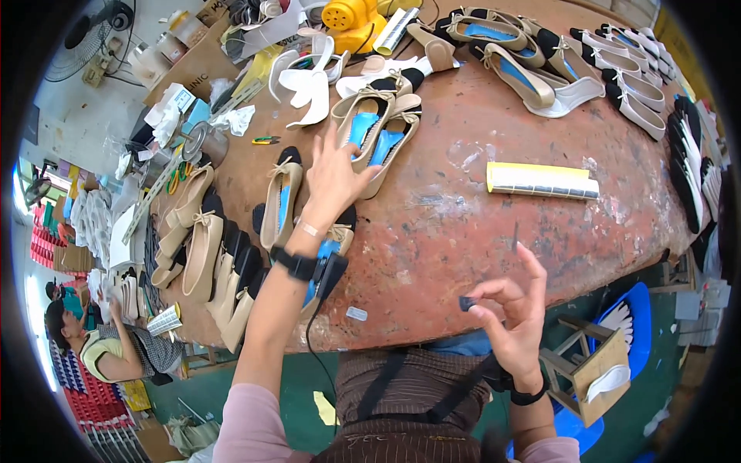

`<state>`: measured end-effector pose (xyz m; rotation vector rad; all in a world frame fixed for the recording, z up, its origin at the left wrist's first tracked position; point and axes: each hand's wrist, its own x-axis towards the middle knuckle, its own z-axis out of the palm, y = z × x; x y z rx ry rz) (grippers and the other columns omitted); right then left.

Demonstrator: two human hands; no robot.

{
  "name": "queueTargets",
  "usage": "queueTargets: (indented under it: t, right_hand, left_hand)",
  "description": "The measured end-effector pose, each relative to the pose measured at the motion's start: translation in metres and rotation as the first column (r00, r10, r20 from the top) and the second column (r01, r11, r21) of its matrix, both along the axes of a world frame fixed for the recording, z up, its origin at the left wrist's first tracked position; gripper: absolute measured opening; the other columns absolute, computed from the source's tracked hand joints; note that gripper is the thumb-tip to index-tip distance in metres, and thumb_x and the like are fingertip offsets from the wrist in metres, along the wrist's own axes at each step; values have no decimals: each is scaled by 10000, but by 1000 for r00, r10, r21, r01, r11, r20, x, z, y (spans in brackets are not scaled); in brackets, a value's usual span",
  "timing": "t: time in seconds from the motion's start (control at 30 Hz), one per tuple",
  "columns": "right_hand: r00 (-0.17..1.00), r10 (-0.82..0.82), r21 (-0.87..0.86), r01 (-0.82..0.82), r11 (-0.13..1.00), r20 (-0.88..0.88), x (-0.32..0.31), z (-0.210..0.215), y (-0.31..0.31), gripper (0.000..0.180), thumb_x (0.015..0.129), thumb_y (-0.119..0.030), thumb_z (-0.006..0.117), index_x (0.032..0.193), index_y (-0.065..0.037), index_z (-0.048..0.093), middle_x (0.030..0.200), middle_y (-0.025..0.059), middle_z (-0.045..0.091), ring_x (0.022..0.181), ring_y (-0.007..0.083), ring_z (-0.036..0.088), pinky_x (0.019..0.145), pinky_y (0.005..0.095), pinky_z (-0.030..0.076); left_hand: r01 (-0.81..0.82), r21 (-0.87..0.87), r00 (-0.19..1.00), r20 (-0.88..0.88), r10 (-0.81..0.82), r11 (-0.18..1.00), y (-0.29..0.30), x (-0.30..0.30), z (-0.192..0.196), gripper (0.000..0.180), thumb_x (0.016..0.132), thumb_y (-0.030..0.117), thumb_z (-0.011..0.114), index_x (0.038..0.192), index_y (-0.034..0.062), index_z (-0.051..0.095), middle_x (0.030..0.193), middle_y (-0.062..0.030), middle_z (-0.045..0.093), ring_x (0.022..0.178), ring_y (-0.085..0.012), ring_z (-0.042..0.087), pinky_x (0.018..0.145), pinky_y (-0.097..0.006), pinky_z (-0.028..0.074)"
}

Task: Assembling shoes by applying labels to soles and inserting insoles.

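My left hand (340, 177) is over the table with its fingers apart. Its fingertips are at the near side of a pair of beige flats (390, 150) with black toes, small bows and blue lining; whether they touch is hard to tell. Under my left wrist lie another beige flat (279, 197) and one partly hidden by the forearm. Near the table's front edge, my right hand (509, 320) pinches a small black piece (467, 303) between thumb and finger. A thin dark sliver (515, 236) shows at its raised fingertip.
A yellow-edged strip of silvery labels (540, 182) lies at right. Beige and white flats (532, 62) crowd the far right; more (202, 255) stand at left. White insole shapes (305, 81) and a yellow machine (351, 23) are at the back. A person (116, 347) sits at far left.
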<state>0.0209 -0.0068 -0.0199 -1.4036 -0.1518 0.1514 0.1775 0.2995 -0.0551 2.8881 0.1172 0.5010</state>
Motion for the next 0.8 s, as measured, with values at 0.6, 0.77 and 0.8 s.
queueTargets:
  t: [0.6,0.77,0.8]
  right_hand:
    - [678,369,-322,-202,925,636,47,48,30,943,797,167,662,1553,-3,124,1102,189,686,808,221,646,816,339,518]
    - [569,507,-377,-340,862,647,48,57,40,908,759,190,662,1539,7,235,1236,257,603,771,235,630,747,342,537]
    - [575,571,-446,-360,819,586,47,63,41,871,743,192,659,1513,14,291,1247,270,587,829,295,647,774,366,553]
  left_hand:
    - [-360,-554,924,-97,-371,-751,-4,-216,24,640,932,220,632,1457,-40,373,1293,-267,591,1049,-381,690,773,-625,607]
    - [-359,-620,924,-133,-357,-698,-6,-226,30,685,900,190,663,1459,-59,355,1279,-286,587,1027,-387,699,717,-573,639]
    - [-343,-661,925,-113,-364,-667,-7,-228,31,700,895,184,665,1466,-64,346,1277,-285,588,1027,-388,699,708,-562,643]
